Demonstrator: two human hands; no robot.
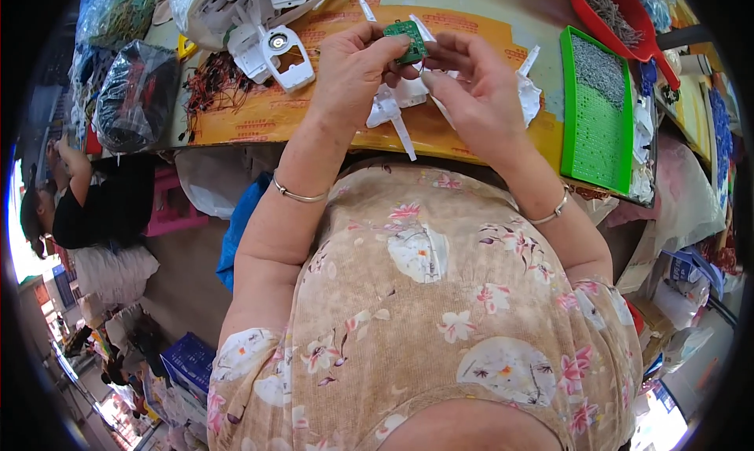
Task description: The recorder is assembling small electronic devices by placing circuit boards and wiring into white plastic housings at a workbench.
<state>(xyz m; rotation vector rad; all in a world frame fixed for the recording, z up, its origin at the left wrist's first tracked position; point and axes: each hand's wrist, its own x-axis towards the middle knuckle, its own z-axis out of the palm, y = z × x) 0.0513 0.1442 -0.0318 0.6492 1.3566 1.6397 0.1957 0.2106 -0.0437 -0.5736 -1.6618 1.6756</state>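
A small green circuit board [402, 36] is held above the table, gripped between the thumb and fingers of my left hand [345, 70]. My right hand [481, 97] is at the board's right edge, thumb and fingers curled close together. What they pinch is too small to make out, though a thin dark strand shows near the thumb tip. Beneath both hands lie white plastic parts [399, 125] with long narrow arms, partly covered by my fingers. To the left of my left hand is a white plastic housing [297, 75] with a round metal speaker-like disc.
Red and black wires [216, 86] lie in a tangle on the orange-brown sheet [259, 125]. At right are a green tray [594, 148] of small grey parts and a red scoop [646, 38] of screws. A bagged black bundle [135, 97] stands left; another person [102, 199] sits beyond.
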